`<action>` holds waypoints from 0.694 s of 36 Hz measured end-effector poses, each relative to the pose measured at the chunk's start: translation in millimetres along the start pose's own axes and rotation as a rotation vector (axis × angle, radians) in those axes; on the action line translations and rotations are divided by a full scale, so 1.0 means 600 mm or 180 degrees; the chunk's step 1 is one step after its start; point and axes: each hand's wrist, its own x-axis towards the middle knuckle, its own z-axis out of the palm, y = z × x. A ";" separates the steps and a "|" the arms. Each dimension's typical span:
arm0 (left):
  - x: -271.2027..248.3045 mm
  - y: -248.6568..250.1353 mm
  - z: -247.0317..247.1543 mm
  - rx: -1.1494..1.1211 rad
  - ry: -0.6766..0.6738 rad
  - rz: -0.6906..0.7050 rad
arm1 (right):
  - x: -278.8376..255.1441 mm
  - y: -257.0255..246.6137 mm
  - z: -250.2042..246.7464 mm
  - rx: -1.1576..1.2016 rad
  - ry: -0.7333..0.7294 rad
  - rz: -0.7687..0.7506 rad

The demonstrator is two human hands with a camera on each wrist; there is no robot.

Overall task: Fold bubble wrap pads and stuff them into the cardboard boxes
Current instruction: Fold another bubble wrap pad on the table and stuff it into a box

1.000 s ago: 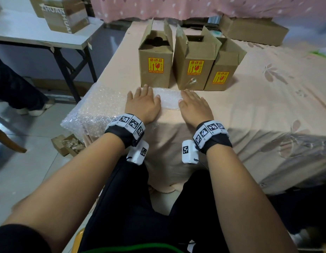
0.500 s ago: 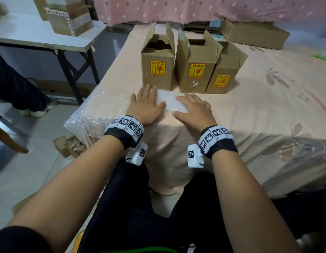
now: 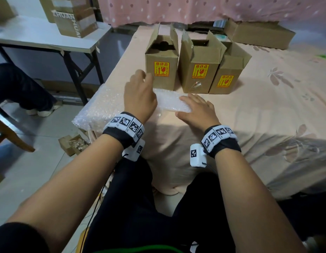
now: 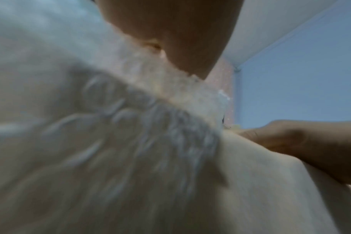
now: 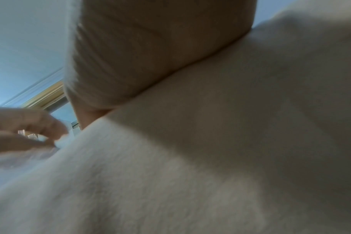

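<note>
A folded bubble wrap pad (image 3: 169,101) lies on the bed in front of three open cardboard boxes (image 3: 161,70) (image 3: 198,73) (image 3: 226,77) with yellow fragile labels. My left hand (image 3: 140,90) is raised over the pad's left part, fingers curled, and in the right wrist view my left hand (image 5: 20,134) pinches a bit of white wrap. My right hand (image 3: 195,108) lies flat with straight fingers on the pad's right end. The left wrist view is blurred, showing wrap (image 4: 190,88) under my palm. A thicker stack of bubble wrap (image 3: 98,110) overhangs the bed's left corner.
A white folding table (image 3: 39,39) with taped boxes stands to the left, and another person's legs (image 3: 18,88) are beside it. A flat carton (image 3: 259,33) lies at the back of the bed. A small open box (image 3: 72,145) sits on the floor.
My left hand has lifted off the pad and curled its fingers at the pad's far edge. My right hand has stayed flat, sliding slightly left onto the pad's right end.
</note>
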 end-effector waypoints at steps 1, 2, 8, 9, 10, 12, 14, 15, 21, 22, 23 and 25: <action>0.003 0.001 -0.007 0.0394 -0.0139 -0.0238 | 0.000 0.000 0.000 0.0006 0.0004 0.0009; 0.003 0.002 -0.015 0.0664 -0.0414 -0.0476 | -0.001 0.000 0.000 0.0010 0.0011 0.0014; -0.009 -0.003 -0.008 0.1356 -0.2059 -0.1704 | 0.000 -0.002 0.001 0.0039 -0.0008 0.0050; -0.014 -0.002 -0.001 0.1366 -0.2149 -0.1727 | 0.000 -0.001 0.001 0.0039 -0.0013 0.0055; -0.017 -0.002 0.003 0.1362 -0.2185 -0.1723 | 0.000 -0.001 0.001 0.0037 -0.0011 0.0056; -0.018 -0.007 0.008 0.1328 -0.2189 -0.1642 | 0.000 0.000 0.002 0.0031 -0.0004 0.0047; -0.016 -0.020 0.011 0.1261 -0.2187 -0.1442 | 0.000 0.000 0.003 0.0013 -0.0003 0.0031; -0.015 -0.029 0.010 0.1204 -0.2170 -0.1314 | 0.001 -0.001 0.004 0.0002 0.0003 0.0025; -0.013 -0.080 0.001 0.0673 -0.1952 -0.0676 | 0.000 0.002 0.005 0.0014 0.0025 0.0026; -0.013 -0.087 -0.001 0.0563 -0.1913 -0.0623 | -0.001 0.002 0.005 0.0018 0.0026 0.0024; -0.014 -0.095 -0.005 0.0467 -0.1861 -0.0573 | -0.001 0.001 0.005 0.0019 0.0024 0.0022; -0.014 -0.110 -0.011 0.0365 -0.1781 -0.0471 | 0.000 0.000 0.006 0.0014 0.0014 0.0025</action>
